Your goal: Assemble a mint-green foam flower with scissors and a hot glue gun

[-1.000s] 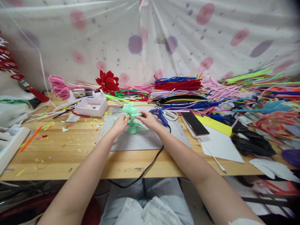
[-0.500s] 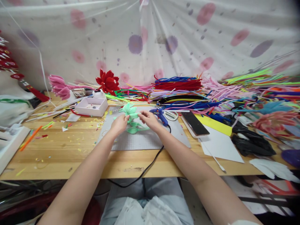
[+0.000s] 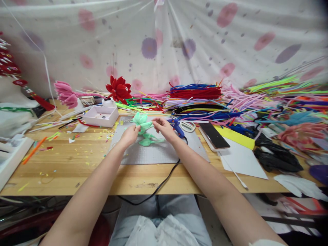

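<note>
A mint-green pipe-cleaner flower (image 3: 140,118) is held above the grey mat (image 3: 151,157), its petals turned away from me. My left hand (image 3: 130,134) is closed on it at the lower left, thumb and fingers pinching near its base. On the other side my right hand (image 3: 163,128) pinches the end of a green petal or stem that reaches out from the flower. Beneath both hands, more green petal pieces (image 3: 146,141) lie on the mat. Just behind my right hand rests a blue glue gun (image 3: 176,127), partly hidden by that hand.
Scissors with white handles (image 3: 188,127) and a dark phone (image 3: 214,135) lie to the right. Bundles of coloured pipe cleaners (image 3: 196,93) line the back. A white box (image 3: 101,116) and red flower (image 3: 118,89) stand left of centre. The glue gun's black cord (image 3: 166,178) crosses the front edge.
The flower has tilted in my left hand, so its head looks rounder and more bunched. My right hand has shifted slightly, still pinching the green end. The view has moved a little.
</note>
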Tool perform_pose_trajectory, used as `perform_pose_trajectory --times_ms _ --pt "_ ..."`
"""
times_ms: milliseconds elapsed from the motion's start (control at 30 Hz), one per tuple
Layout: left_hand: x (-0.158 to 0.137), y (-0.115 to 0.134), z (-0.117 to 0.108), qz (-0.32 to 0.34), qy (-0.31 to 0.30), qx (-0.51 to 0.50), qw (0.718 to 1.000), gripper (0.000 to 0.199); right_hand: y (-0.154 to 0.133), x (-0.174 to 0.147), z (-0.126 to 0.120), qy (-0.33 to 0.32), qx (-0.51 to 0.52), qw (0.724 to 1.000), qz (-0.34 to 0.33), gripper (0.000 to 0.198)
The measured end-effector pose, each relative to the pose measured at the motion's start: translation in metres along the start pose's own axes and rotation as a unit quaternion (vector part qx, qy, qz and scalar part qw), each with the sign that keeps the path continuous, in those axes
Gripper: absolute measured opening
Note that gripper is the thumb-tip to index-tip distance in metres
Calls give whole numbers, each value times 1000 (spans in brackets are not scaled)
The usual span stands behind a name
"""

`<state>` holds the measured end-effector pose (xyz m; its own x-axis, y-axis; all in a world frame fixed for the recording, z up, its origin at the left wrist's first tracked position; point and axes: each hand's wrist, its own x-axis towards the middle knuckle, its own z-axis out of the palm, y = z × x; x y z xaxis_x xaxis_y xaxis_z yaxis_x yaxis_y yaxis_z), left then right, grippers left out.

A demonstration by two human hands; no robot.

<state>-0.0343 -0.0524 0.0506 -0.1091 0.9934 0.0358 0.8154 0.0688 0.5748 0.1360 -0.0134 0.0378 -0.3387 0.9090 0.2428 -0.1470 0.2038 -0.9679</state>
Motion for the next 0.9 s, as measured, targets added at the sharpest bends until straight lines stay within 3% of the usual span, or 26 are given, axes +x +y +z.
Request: perform_pose_trajectory --times_ms 233,433,700,900 --pt "2 -1 -3 37 -20 -26 999 36 0 9 0 48 -39 998 5 33" --pt "2 4 -12 39 -24 -92 995 31 4 10 0 43 -32 999 11 38" --pt "-2 9 -13 71 -92 -171 978 36 -10 16 -4 57 -53 997 -7 36" --pt "5 9 -18 24 -30 -136 990 34 -12 12 -1 35 -48 998 -13 36"
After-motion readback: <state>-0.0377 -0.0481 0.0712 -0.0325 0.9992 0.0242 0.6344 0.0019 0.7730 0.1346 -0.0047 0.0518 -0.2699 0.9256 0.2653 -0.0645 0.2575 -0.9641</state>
